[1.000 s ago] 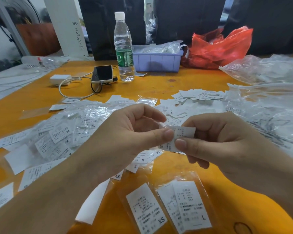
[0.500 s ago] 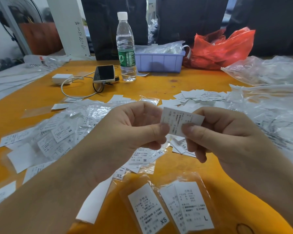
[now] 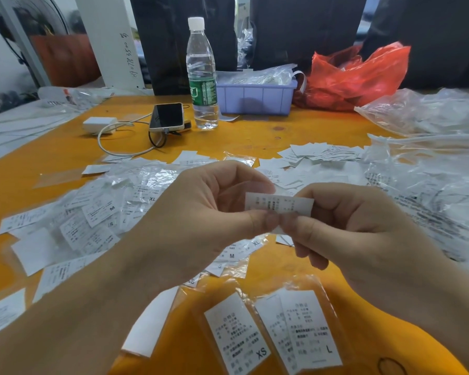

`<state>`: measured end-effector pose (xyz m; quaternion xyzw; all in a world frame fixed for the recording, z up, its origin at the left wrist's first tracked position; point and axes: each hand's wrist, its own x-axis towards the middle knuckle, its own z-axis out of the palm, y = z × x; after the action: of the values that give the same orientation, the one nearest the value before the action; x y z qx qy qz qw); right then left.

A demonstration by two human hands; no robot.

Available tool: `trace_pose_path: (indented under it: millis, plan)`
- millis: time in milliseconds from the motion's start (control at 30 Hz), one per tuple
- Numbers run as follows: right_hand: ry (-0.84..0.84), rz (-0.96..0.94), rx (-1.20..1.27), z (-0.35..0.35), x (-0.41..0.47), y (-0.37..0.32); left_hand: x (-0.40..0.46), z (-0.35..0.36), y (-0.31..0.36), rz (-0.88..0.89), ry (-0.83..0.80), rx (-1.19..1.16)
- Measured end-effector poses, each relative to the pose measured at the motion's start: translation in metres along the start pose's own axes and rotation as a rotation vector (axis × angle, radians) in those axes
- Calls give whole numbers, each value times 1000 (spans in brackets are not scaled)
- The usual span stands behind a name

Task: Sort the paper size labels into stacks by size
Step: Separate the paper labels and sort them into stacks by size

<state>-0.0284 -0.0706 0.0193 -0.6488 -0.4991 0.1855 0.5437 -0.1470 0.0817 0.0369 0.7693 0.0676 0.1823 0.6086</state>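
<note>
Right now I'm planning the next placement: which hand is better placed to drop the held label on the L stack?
Probably the right hand: it pinches the label, and the L stack lies directly below it.

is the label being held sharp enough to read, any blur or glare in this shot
Head view: held label and the thumbs pinching it are motion-blurred, size unreadable; XS label and L label near the bottom read clearly; glare on plastic sleeves; wide-angle bending at edges.

The size mark on the paper label (image 3: pixel 279 203) pinched between the left hand (image 3: pixel 201 215) and right hand (image 3: pixel 363 228) is blurred and hidden behind thumbs.
</note>
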Motion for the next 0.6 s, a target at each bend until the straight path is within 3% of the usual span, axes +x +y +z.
trace_pose_path:
  millis: [267, 600]
  plan:
    - [89, -27, 133, -7, 4, -1, 1, -4, -1, -3, 14, -19]
    - [-7, -4, 235, -7, 3, -5, 1, 0, 1, -47, 14, -26]
